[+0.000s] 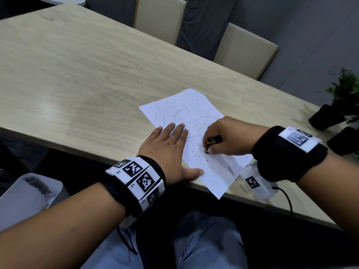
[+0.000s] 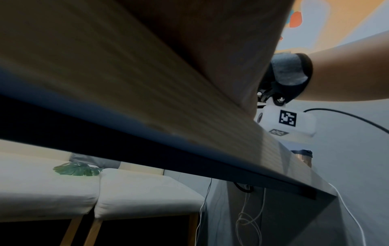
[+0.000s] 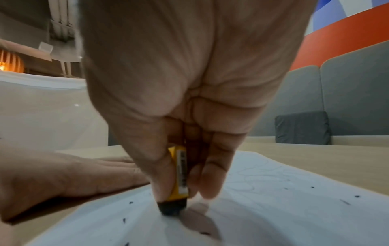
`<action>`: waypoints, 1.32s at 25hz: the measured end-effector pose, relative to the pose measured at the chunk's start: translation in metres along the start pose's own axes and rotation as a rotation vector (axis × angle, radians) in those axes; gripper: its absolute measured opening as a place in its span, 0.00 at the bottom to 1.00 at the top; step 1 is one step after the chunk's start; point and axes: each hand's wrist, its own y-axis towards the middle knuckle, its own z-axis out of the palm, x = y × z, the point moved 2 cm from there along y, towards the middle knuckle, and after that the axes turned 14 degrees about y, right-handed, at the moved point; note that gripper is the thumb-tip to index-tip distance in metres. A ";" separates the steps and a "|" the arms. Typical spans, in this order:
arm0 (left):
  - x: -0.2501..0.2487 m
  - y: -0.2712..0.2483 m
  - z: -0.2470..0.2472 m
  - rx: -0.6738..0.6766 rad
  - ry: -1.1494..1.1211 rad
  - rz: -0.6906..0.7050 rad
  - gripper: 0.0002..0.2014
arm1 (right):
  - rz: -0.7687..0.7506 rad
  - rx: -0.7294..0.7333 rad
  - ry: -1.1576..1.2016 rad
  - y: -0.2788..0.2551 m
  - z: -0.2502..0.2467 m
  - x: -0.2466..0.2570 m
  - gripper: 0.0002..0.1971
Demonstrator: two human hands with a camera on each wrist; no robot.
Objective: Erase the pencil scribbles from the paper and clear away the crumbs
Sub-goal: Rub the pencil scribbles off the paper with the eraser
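Note:
A white sheet of paper (image 1: 194, 136) lies at the near edge of the wooden table (image 1: 77, 70), one corner hanging over the edge. Pencil scribbles (image 1: 180, 113) cover its far half. Dark eraser crumbs (image 1: 200, 156) are scattered over its near half, also seen as crumbs (image 3: 345, 201) in the right wrist view. My left hand (image 1: 167, 148) lies flat with straight fingers on the paper's left edge. My right hand (image 1: 223, 138) pinches a black eraser in a yellow sleeve (image 3: 179, 181) and presses its dark tip onto the paper (image 3: 273, 216).
Two beige chairs (image 1: 244, 51) stand at the far side of the table. Black pots with a green plant (image 1: 338, 105) sit at the right end. A white device with a cable (image 1: 258, 183) hangs under my right wrist. A grey-white seat (image 1: 25, 193) is at lower left.

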 end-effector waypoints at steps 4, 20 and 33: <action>0.000 -0.002 -0.002 0.007 0.004 -0.014 0.58 | -0.117 -0.109 0.048 0.013 0.006 0.012 0.07; 0.000 -0.004 -0.005 0.026 0.008 -0.011 0.58 | 0.027 0.025 -0.062 0.005 -0.006 -0.002 0.06; -0.001 -0.003 -0.006 0.027 0.012 -0.008 0.58 | -0.067 -0.086 0.033 0.013 -0.003 -0.002 0.06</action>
